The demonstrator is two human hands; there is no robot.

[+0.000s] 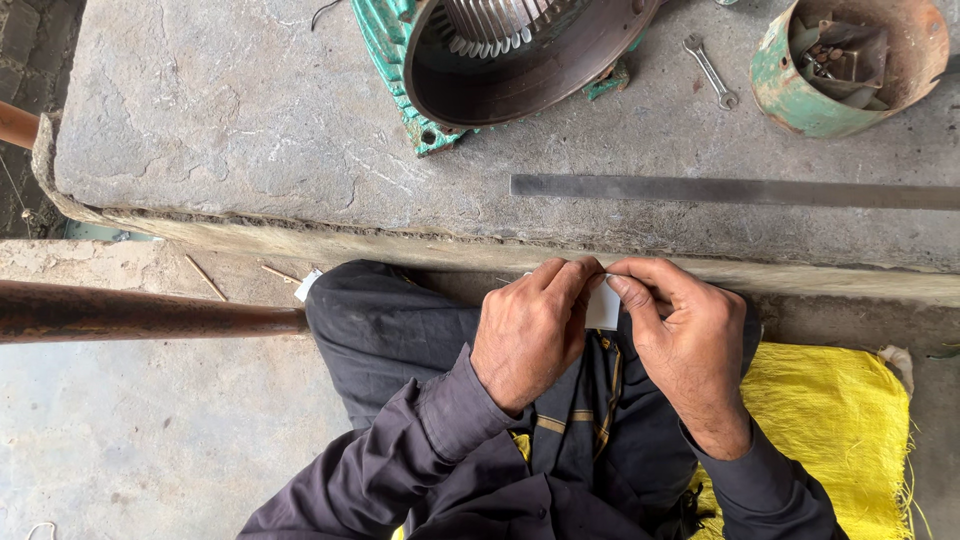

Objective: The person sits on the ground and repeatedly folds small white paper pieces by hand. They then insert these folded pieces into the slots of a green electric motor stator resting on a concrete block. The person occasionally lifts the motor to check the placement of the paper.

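Both forearms, in dark grey sleeves, rise from the bottom edge and converge over the person's lap, wrists bent so the knuckles face up. The left hand (528,335) curls its fingers inward, thumb and forefinger pinched on the left edge of a small white paper slip (603,306). The right hand (688,340) mirrors it, its forefinger and thumb pressed together on the slip's top right edge. The slip hangs between the two hands, just above the knees and just short of the stone slab's front edge; most of it is hidden by the fingers.

Under the person's right side lies a yellow woven sack (835,430). A rusty brown pipe (140,312) runs in from the left and ends at the person's knee.

Beyond the hands lies the stone slab (230,110). On it, nearest, is a long flat steel strip (735,191). Farther back sit a green motor housing (510,55) with its open bore showing stator teeth, a small spanner (710,72), and a green, rusty end cover (845,62) holding loose metal parts.
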